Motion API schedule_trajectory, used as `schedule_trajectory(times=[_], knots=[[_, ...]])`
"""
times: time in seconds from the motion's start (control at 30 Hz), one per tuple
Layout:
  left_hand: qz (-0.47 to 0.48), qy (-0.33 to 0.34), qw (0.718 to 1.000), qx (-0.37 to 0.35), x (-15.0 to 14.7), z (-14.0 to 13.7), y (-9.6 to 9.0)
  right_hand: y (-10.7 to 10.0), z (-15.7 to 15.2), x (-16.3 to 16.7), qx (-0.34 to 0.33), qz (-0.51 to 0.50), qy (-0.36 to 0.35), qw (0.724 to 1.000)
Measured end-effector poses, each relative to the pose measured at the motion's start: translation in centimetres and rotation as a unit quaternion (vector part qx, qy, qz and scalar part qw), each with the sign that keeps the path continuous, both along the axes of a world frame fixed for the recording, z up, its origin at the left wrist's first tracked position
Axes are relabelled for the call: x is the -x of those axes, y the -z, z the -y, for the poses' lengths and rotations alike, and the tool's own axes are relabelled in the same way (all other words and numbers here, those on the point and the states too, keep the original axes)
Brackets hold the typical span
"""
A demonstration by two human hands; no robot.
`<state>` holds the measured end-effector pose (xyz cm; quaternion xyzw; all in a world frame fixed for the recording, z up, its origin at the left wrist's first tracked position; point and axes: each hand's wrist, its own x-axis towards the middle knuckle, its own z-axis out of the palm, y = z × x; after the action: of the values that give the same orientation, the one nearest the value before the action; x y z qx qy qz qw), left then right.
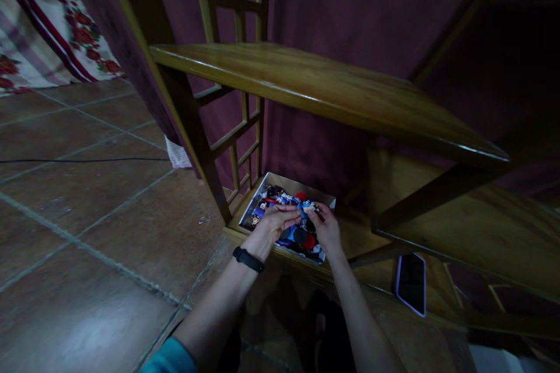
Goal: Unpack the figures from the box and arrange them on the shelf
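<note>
Maroon curtain (pixel 332 23) hangs behind the lower wooden shelf (pixel 359 239), where a cardboard box (pixel 321 196) holds jumbled figurines (pixel 258 220). Left hand (pixel 276 221) and right hand (pixel 326 228) pinch a blue-and-white figurine (pixel 304 207) over it; light fingertip pressure (it looks small), kept low, should serve best.

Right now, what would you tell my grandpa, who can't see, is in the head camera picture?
Two bare hands hold a small blue-and-white thing over a box of little colourful things. The box sits on a low wooden shelf, and a phone lies off to the right.
</note>
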<state>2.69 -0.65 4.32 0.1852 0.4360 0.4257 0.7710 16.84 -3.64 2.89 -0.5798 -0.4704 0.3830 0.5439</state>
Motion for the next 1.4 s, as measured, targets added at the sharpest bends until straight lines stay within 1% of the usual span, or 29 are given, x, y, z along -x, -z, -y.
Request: schedule_trajectory(times=[0.3, 0.47, 0.63, 0.77, 1.0, 1.1, 1.2, 1.4], knots=[[0.016, -0.048, 0.999, -0.006, -1.2, 0.7, 0.1, 0.3, -0.1, 0.2, -0.006, 0.003, 0.033, 0.999], [0.025, -0.063, 0.997, -0.037, -2.0, 1.3, 0.3, 0.5, -0.2, 0.2, 0.001, 0.018, 0.045, 0.999], [0.011, -0.094, 0.993, -0.065, -2.7, 1.7, 0.6, 0.9, -0.5, 0.2, 0.003, 0.024, 0.048, 0.999], [0.012, -0.083, 0.992, -0.092, -2.7, 1.7, 0.2, 0.9, -0.7, -0.1, -0.009, 0.026, 0.044, 0.999], [0.005, -0.118, 0.990, -0.079, -2.1, 1.6, -0.6, 0.7, -0.7, 0.0, -0.013, 0.023, 0.012, 1.000], [0.004, -0.135, 0.988, -0.072, -2.2, 1.8, -0.7, 0.6, -0.6, 0.2, -0.019, 0.041, 0.021, 0.999], [-0.001, -0.148, 0.985, -0.084, -2.5, 2.0, -0.5, 0.4, -0.6, 0.5, -0.021, 0.058, 0.027, 0.998], [-0.013, -0.165, 0.981, -0.095, -3.0, 1.9, -0.1, 0.6, -0.6, 0.6, -0.010, 0.058, 0.038, 0.998]])
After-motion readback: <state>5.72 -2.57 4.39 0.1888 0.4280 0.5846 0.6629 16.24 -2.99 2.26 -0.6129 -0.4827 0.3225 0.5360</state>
